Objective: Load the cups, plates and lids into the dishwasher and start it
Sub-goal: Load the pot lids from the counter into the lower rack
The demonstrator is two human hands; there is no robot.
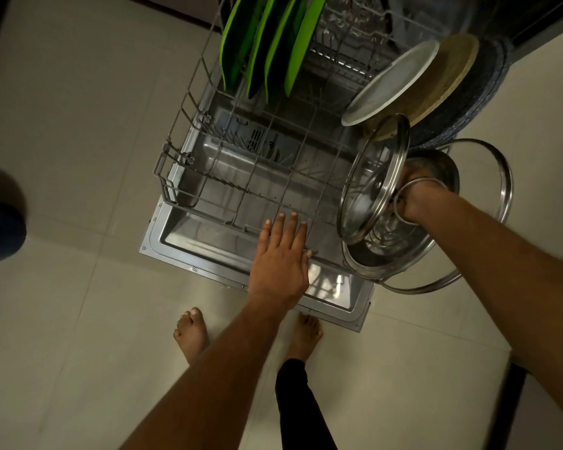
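Step in hand: loading lids; judged partway, as the grey wire lower rack point(189, 170) of the open dishwasher has much room left.
Landmark: the wire rack, pulled out over the dull steel door panel point(176, 235).
Right hand point(413, 196): at the rack's right edge, fingers curled round the knob of a round glass lid with a steel rim point(371, 186), held on edge. A thin metal bangle point(403, 203) rings the wrist.
Left hand point(280, 258): over the rack's front rail, palm down, fingers straight and slightly spread; whether it touches the wire cannot be told.
Other lids: two larger steel-rimmed glass lids point(400, 254), below and right of the held one, overlapping, just off the rack's right corner.
Back left of rack: four bright green plates point(270, 43), glossy, standing on edge in the tines.
Back right of rack: a white round plate point(390, 82), a tan woven-textured disc point(449, 73), a dark speckled disc point(478, 92), leaning together.
Next move, judged: the lid needs lowering between tines, upright, clear of the neighbouring lids.
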